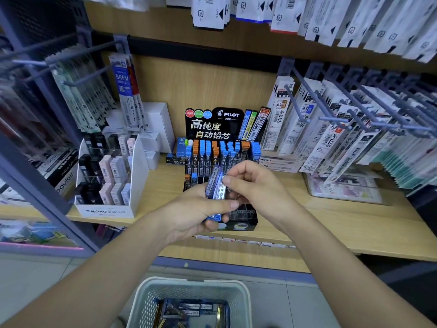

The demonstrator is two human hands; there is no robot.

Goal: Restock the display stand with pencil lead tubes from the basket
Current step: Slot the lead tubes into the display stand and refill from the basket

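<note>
Blue tubes (214,183) — left hand (192,215) holds, right hand (256,185) pinches.

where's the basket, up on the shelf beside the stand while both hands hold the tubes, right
No: the basket is not on the shelf but below it, at the bottom of the head view. The left hand and right hand do hold the tubes.
</note>
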